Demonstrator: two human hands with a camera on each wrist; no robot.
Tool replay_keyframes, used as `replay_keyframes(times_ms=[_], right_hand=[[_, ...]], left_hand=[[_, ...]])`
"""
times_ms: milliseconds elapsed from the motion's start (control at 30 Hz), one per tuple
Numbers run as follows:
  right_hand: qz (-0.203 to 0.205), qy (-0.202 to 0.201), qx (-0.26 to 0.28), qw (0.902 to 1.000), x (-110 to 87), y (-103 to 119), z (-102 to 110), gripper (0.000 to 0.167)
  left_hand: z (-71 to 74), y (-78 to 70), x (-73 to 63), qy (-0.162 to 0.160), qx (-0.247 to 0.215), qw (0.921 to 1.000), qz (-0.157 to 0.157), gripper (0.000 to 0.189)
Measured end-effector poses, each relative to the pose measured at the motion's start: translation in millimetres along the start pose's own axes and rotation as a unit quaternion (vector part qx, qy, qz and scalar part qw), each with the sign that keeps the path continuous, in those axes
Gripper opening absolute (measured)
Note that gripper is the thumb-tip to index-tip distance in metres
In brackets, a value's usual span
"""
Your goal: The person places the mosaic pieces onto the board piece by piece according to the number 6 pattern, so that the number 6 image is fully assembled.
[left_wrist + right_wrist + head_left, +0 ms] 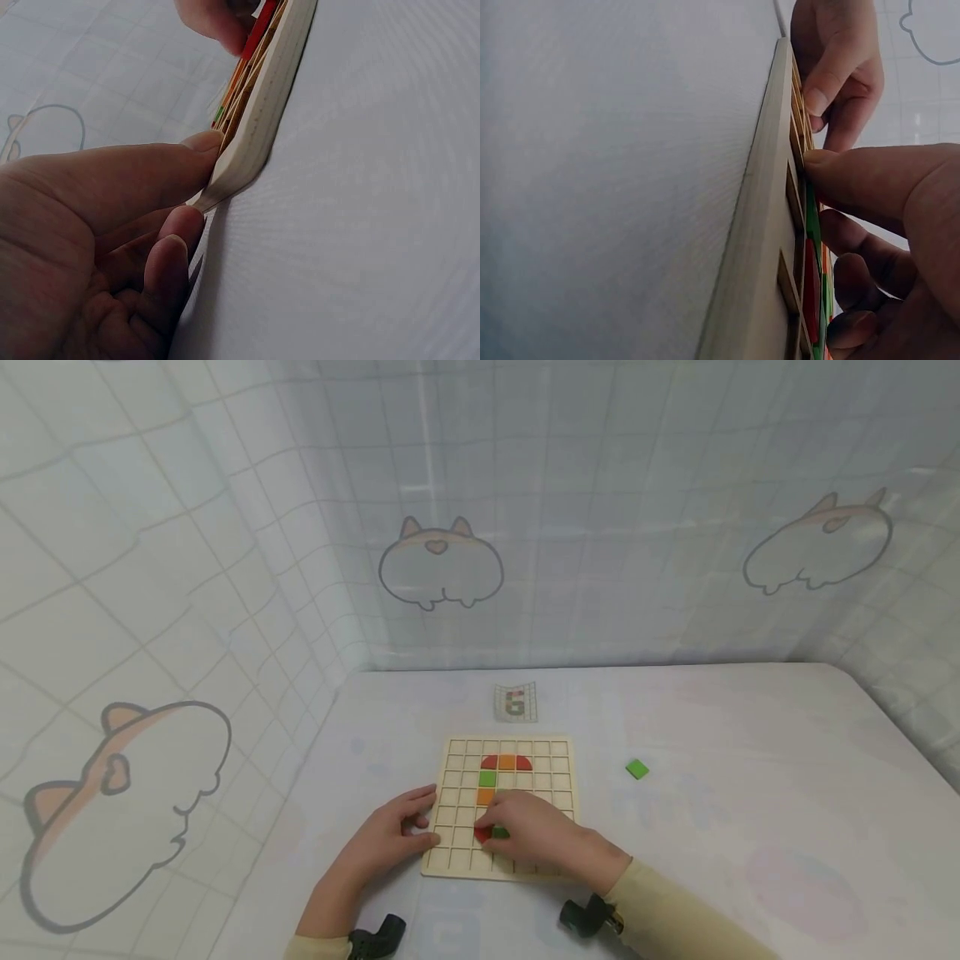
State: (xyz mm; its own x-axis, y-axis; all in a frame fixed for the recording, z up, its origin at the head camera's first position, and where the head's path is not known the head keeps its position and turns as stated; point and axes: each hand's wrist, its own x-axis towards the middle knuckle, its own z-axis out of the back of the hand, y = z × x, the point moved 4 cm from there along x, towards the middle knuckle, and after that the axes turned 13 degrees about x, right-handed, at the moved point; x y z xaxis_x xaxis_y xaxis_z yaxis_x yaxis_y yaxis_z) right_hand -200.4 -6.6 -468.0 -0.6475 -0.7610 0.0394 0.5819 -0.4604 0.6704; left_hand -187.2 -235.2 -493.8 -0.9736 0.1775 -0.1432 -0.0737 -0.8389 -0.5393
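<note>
A pale wooden grid board (457, 838) lies on the table with coloured tiles in its cells. Along its top run a red quarter-round tile (490, 762), an orange tile (507, 762) and another red quarter-round tile (523, 763). Below these sit a green tile (488, 778) and an orange tile (486, 797). My left hand (393, 827) holds the board's left edge, thumb against the rim. Over the lower cells, my right hand (536, 831) pinches a red rounded tile (482, 834) beside a green tile (500, 832). The right hand hides several cells.
One loose green tile (637, 768) lies to the right of the board. Behind the board is a small pattern card (515, 702). A white grid-patterned curtain (600, 527) stands behind and beside the table (720, 827).
</note>
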Motion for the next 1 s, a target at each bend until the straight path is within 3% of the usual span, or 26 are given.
replay_keyframes(times_ms=[567, 1000], right_hand=[[-0.016, -0.012, 0.003, 0.9998, 1.3, 1.3, -1.2, 0.018], [-0.021, -0.013, 0.03, 0.9992, -7.1, 2.5, 6.9, 0.031]], left_hand=[[-0.2, 1.0, 1.5, -0.002, 0.002, 1.0, -0.002, 0.07], [-0.5, 0.2, 0.3, 0.001, 0.005, 1.0, 0.005, 0.07]])
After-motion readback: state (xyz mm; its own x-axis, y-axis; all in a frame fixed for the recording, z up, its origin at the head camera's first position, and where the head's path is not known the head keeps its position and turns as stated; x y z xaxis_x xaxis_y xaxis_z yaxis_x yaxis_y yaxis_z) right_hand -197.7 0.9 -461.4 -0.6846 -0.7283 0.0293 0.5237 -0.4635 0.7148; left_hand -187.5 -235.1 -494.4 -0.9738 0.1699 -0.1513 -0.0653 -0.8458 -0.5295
